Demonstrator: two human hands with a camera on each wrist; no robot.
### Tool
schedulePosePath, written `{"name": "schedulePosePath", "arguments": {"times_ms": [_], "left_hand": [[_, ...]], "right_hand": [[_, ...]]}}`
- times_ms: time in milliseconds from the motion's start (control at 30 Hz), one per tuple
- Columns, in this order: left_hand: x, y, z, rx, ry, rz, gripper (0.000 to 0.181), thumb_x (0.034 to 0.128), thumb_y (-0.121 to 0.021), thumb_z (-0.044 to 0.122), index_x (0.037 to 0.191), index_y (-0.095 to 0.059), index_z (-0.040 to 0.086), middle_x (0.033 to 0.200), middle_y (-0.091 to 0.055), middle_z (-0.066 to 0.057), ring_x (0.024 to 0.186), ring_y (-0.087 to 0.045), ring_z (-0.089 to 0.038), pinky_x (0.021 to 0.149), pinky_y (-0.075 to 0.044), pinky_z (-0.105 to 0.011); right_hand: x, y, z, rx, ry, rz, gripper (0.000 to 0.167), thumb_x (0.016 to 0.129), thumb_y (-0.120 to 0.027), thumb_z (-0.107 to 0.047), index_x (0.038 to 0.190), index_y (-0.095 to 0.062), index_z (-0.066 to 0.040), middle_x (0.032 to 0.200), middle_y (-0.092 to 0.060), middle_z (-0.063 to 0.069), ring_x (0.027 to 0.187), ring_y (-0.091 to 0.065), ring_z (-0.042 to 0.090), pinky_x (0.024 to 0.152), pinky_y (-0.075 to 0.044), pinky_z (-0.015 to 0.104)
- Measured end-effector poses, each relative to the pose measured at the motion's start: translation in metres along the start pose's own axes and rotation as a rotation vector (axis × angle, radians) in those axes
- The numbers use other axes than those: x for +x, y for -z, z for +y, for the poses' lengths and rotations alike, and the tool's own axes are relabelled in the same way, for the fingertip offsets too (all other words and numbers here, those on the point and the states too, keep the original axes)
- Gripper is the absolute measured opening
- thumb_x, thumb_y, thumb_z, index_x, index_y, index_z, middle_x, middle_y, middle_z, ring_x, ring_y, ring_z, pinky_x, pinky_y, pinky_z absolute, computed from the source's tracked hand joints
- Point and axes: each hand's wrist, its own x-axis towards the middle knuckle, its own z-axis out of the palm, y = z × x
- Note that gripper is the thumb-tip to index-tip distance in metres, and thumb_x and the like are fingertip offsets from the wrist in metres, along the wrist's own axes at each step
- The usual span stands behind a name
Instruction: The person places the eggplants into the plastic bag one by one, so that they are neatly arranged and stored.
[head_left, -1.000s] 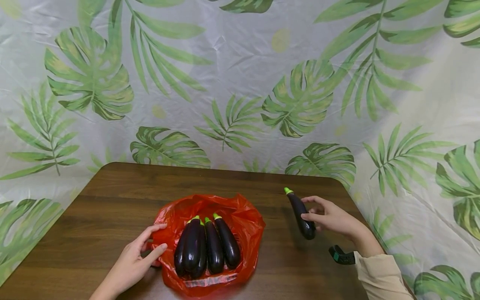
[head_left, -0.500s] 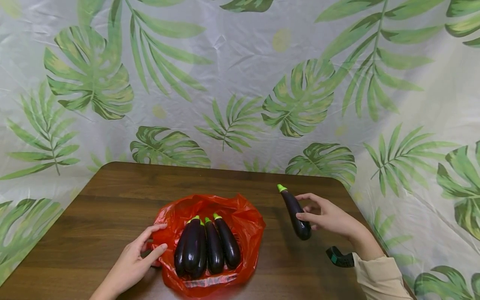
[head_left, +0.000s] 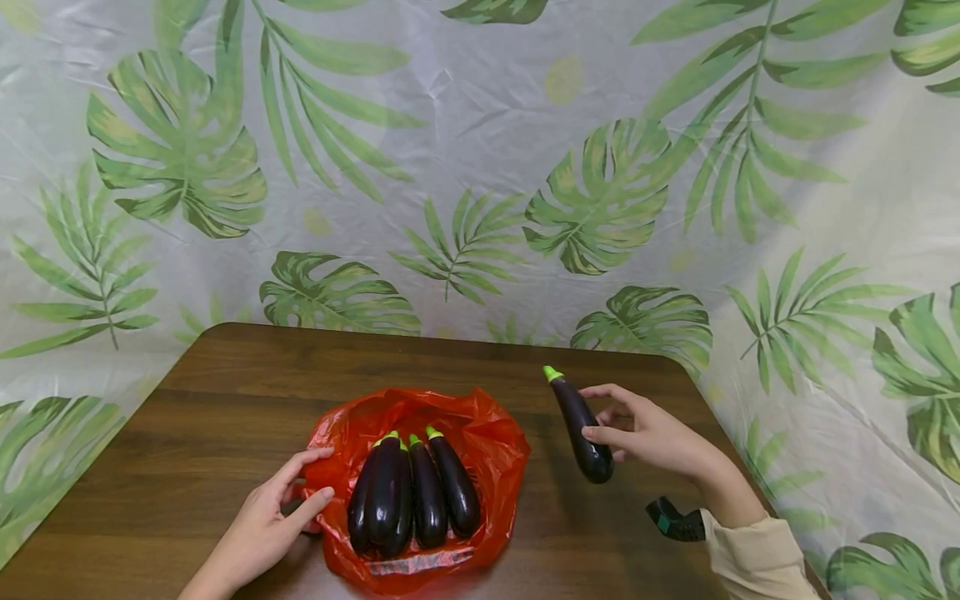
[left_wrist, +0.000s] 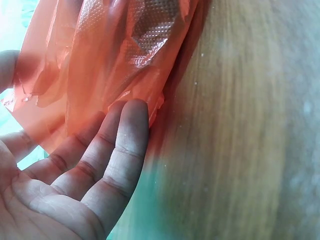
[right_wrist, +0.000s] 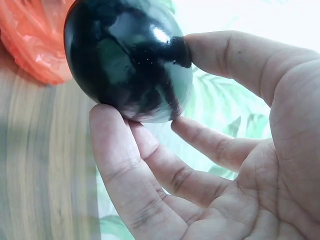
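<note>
A dark purple eggplant (head_left: 576,425) with a green cap is held by my right hand (head_left: 652,429) above the table's right part, tilted, cap end up and away. In the right wrist view the thumb presses one side of the eggplant (right_wrist: 130,60) and the fingertips (right_wrist: 110,125) support its rounded end. Several more eggplants (head_left: 429,500) lie side by side in an opened red plastic bag (head_left: 498,442). My left hand (head_left: 262,521) rests at the bag's left side. In the left wrist view its fairly straight fingers (left_wrist: 132,125) touch the bag's crinkled outside.
The bag stands on a dark wooden table (head_left: 225,392), near its front. Behind and beside the table hangs a leaf-printed cloth (head_left: 480,167). A black band (head_left: 675,521) sits by the right wrist, in front of a beige sleeve (head_left: 757,558).
My right hand has carried the eggplant a short way left, toward the bag. The left hand, the bag and the eggplants in it stay where they were.
</note>
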Motion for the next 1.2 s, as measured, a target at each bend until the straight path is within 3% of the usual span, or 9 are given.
{"name": "schedulePosePath", "arguments": {"times_ms": [533,1200], "left_hand": [[0.001,-0.001,0.0,0.011,0.003,0.0,0.051,0.1054,-0.071,0.022,0.152,-0.052,0.012,0.112,-0.074,-0.016,0.084,-0.073,-0.007,0.068,-0.066,-0.03],[0.0,-0.001,-0.001,0.014,-0.011,0.01,0.05,0.1051,-0.071,0.02,0.151,-0.054,0.013,0.108,-0.075,-0.014,0.084,-0.073,-0.006,0.067,-0.066,-0.031]], "right_hand": [[-0.004,-0.015,-0.02,-0.015,0.01,-0.005,0.063,0.104,-0.073,-0.033,0.157,-0.045,-0.014,0.116,-0.064,0.018,0.1,-0.069,0.028,0.077,-0.063,0.038],[0.0,-0.037,-0.038,-0.009,0.078,-0.078,0.056,0.104,-0.073,-0.03,0.152,-0.049,-0.014,0.111,-0.062,0.016,0.087,-0.067,0.03,0.071,-0.062,0.034]]}}
